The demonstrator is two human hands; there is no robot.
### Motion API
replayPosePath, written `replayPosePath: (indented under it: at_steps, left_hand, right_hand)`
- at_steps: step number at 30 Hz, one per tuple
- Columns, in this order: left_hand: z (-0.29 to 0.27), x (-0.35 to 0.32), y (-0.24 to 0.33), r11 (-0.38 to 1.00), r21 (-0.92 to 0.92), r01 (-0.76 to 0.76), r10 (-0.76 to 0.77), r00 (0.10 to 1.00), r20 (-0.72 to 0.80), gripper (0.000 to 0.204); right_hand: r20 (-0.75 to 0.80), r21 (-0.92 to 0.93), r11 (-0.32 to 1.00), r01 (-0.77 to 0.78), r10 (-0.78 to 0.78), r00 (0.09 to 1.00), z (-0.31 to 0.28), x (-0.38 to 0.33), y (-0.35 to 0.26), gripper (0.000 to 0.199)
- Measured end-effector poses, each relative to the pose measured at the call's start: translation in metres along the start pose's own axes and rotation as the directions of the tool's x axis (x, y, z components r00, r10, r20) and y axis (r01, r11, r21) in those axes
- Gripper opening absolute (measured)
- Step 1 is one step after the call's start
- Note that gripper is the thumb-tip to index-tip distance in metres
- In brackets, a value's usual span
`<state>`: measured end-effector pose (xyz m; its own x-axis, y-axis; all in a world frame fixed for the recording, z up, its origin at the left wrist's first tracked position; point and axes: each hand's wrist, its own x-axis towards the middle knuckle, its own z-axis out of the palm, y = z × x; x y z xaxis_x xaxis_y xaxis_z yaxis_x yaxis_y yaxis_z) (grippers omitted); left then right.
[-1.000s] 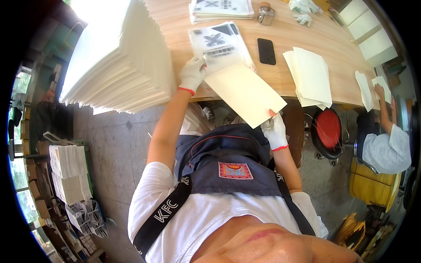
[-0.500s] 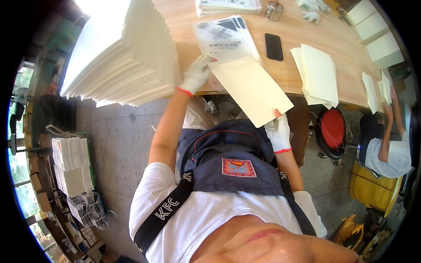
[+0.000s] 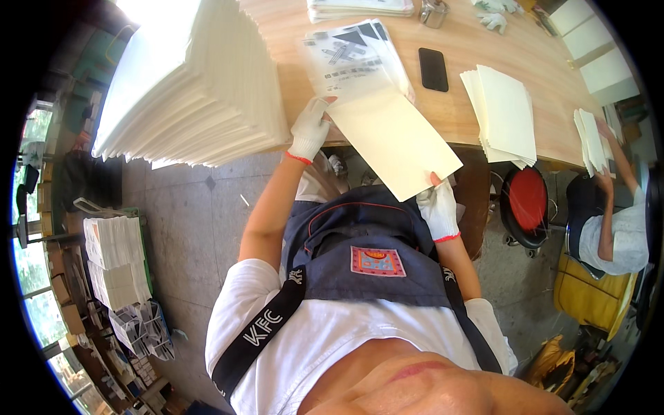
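A cream-coloured paper sheet or thin booklet (image 3: 398, 149) lies tilted between my hands, over the table's near edge. My right hand (image 3: 438, 207), in a white knit glove with bare fingertips, pinches its near right corner, thumb on top. My gloved left hand (image 3: 310, 128) is closed at the near left edge of a printed clear plastic bag (image 3: 342, 59), beside the paper's far left corner. The paper's far end meets the bag's near edge; how far it reaches inside is unclear. More such bags lie in a pile beneath.
A tall stack of white paper (image 3: 200, 90) stands left on the wooden table (image 3: 304, 34). To the right lie a black phone (image 3: 433, 69) and a cream paper pile (image 3: 501, 117). A metal tin (image 3: 434, 12), gloves (image 3: 493, 21) and a red stool (image 3: 526, 200) are farther off. Another person (image 3: 612, 228) handles papers.
My left hand has come slightly nearer and left, and the top bag's near edge has shifted with it. The right hand has hardly moved. The other person's papers have come together.
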<state>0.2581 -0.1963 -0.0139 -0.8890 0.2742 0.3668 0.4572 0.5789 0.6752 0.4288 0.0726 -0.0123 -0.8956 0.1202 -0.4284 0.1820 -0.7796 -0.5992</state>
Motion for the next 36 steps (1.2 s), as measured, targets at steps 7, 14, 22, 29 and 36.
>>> replayPosePath:
  at_steps: [7,14,22,29,36]
  left_hand:
    - [0.005,-0.005,0.008,0.977,-0.197,0.079,-0.101,0.989,-0.104,0.036]
    - [0.002,-0.020,-0.001,0.988,-0.155,0.007,-0.054,0.951,-0.303,0.012]
    - [0.010,-0.032,0.011,0.998,0.026,-0.065,0.069,0.959,-0.274,0.027]
    - [0.056,-0.049,0.065,0.471,-0.878,0.089,-0.617,0.744,-0.255,0.066]
    - [0.127,-0.073,0.022,-0.069,-0.937,0.344,-0.293,0.890,0.348,0.048]
  right_hand:
    - [-0.005,-0.069,0.996,0.050,-0.050,0.999,-0.001,-0.001,0.001,0.024]
    - [-0.123,-0.013,0.999,0.052,-0.054,0.991,0.028,-0.009,-0.002,0.028]
    - [0.068,-0.067,0.998,0.007,-0.003,0.998,0.014,-0.014,0.006,0.028]
    - [0.031,-0.091,0.996,0.018,-0.015,0.999,0.032,-0.044,0.005,0.028]
    - [0.086,-0.244,0.969,-0.034,0.057,0.995,0.013,-0.058,0.016,0.030]
